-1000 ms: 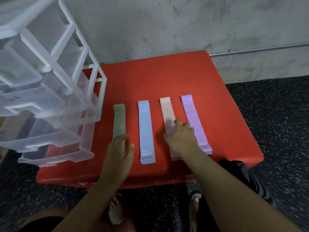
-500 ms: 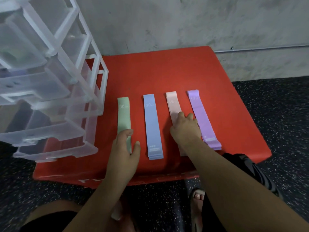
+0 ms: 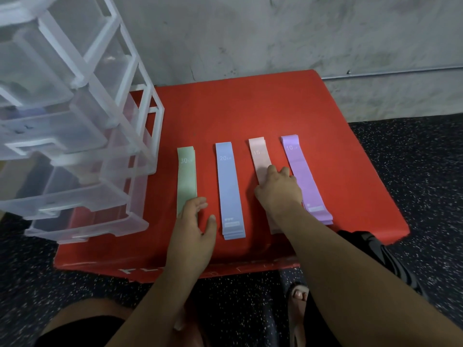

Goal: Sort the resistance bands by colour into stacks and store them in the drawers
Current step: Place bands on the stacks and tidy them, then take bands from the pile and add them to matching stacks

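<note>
Four stacks of resistance bands lie side by side on a red platform (image 3: 238, 108): green (image 3: 186, 176), blue (image 3: 229, 186), pink (image 3: 259, 159) and purple (image 3: 302, 171). My left hand (image 3: 194, 229) rests flat on the near end of the green stack, fingers straight, thumb spread toward the blue stack. My right hand (image 3: 279, 191) lies on the middle of the pink stack with its fingertips pressing down, covering that stack's near half. A clear plastic drawer unit (image 3: 82, 136) stands on the platform's left side, its drawers pulled partly out.
A grey concrete wall rises behind the platform, with a thin pipe (image 3: 400, 71) along it at the right. Dark speckled floor (image 3: 413, 159) surrounds the platform. My knees and a sandalled foot (image 3: 299, 296) sit below the front edge.
The view has shifted a little, so the bands sit further right and higher in frame. Both hands stay on the green and pink stacks with almost no movement.
</note>
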